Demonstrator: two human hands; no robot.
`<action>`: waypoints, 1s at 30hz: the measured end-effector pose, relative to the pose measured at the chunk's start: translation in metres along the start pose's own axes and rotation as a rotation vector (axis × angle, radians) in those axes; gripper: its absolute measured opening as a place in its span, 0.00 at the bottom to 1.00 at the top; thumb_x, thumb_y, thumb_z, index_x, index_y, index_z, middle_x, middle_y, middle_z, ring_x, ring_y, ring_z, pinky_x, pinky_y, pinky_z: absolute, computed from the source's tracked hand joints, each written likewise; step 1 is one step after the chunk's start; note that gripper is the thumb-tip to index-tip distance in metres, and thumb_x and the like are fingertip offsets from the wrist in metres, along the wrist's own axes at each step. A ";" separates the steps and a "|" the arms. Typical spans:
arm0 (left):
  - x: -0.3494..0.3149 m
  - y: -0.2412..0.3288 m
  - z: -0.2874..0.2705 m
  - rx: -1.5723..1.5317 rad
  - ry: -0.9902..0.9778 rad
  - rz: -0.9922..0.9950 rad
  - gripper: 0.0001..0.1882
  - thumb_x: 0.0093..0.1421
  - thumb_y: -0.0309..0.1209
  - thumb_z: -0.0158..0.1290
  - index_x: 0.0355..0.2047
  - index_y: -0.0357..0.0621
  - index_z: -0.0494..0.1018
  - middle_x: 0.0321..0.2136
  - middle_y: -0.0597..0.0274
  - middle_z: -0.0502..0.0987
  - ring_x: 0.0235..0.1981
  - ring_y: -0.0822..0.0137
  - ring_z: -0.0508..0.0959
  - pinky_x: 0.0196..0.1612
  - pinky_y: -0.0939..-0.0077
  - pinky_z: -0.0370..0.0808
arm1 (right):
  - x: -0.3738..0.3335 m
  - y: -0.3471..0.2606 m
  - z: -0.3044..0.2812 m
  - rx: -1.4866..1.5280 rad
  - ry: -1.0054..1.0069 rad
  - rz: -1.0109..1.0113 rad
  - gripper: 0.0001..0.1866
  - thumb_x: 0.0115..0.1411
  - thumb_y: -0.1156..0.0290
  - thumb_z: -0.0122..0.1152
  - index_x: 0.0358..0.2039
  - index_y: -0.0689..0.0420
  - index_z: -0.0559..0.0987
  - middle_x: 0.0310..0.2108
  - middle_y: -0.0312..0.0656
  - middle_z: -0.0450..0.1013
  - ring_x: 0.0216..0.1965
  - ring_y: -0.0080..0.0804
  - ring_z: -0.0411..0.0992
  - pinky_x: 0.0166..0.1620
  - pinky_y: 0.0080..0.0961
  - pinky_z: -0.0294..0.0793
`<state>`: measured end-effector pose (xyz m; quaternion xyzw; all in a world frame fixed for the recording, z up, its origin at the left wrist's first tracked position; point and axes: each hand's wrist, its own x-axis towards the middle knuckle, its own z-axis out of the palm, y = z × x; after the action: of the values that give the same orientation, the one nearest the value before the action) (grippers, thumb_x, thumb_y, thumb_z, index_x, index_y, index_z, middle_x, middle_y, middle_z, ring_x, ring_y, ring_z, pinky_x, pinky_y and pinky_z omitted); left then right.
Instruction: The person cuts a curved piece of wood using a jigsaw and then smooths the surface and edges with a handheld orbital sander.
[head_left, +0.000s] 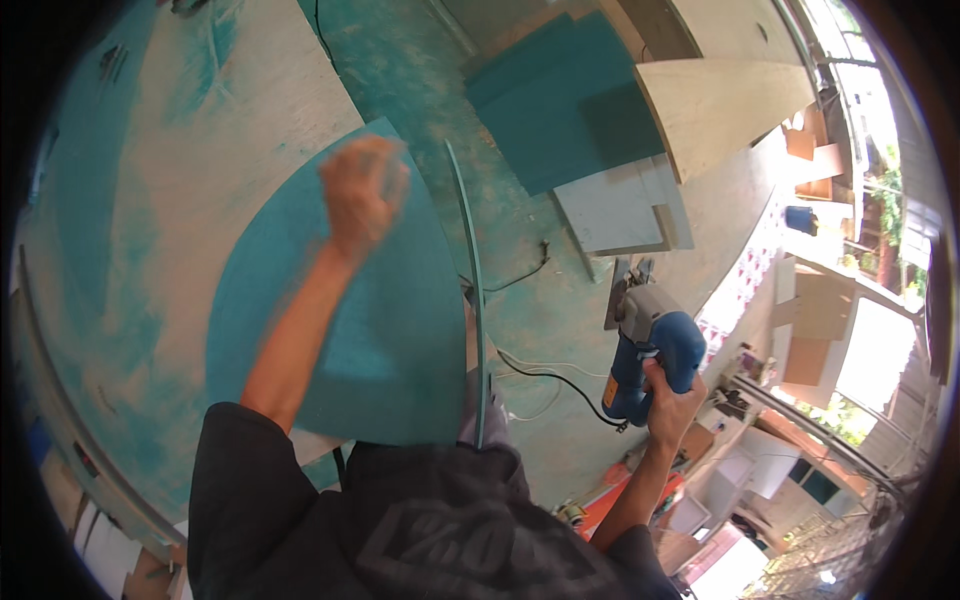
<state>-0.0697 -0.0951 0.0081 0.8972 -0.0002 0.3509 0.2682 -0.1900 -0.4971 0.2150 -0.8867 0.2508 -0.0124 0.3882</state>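
A blue and grey jigsaw (pixel 682 342) is gripped by its handle in my right hand (pixel 672 402), held out to the right, away from the teal board. Its flat metal shoe points away from me. A teal board (pixel 390 330) with a rounded outline lies at my waist, partly over the pale table. Over its far end is my left hand (pixel 362 195), smeared by motion, so its fingers cannot be made out. Beside the board's right edge runs a thin, slightly curved teal strip (pixel 473 260), apart from it toward the far end.
The pale worktable (pixel 270 90) on the left is stained with teal paint. Beyond lie teal sheets (pixel 570 110), a white panel (pixel 615 205) and a wooden panel (pixel 720 105). A black cord (pixel 560 376) trails from the jigsaw across the floor beside pale cables.
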 end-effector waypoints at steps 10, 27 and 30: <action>-0.091 0.133 -0.007 -0.063 -1.274 0.678 0.13 0.50 0.28 0.58 0.37 0.55 0.80 0.42 0.68 0.75 0.55 0.66 0.74 0.72 0.53 0.57 | -0.030 0.232 -0.039 -0.011 -0.036 0.303 0.09 0.50 0.71 0.74 0.26 0.62 0.81 0.18 0.35 0.73 0.18 0.22 0.69 0.24 0.26 0.67; -0.034 0.147 -0.095 0.394 -0.288 0.435 0.11 0.56 0.27 0.55 0.40 0.52 0.77 0.47 0.61 0.75 0.60 0.57 0.71 0.67 0.49 0.65 | -0.085 0.442 -0.015 0.525 0.216 0.631 0.06 0.51 0.78 0.70 0.28 0.64 0.80 0.20 0.40 0.74 0.16 0.30 0.72 0.22 0.28 0.70; -0.057 0.097 -0.134 0.695 -0.249 -0.007 0.17 0.54 0.25 0.54 0.44 0.52 0.78 0.47 0.56 0.75 0.57 0.48 0.71 0.62 0.45 0.65 | -0.079 0.456 -0.018 0.478 0.205 0.644 0.06 0.51 0.78 0.69 0.26 0.63 0.79 0.20 0.40 0.73 0.17 0.31 0.72 0.22 0.29 0.71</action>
<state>-0.2153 -0.1238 0.1006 0.9705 0.0895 0.2174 -0.0532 -0.4617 -0.7345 -0.0754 -0.6421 0.5428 -0.0364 0.5402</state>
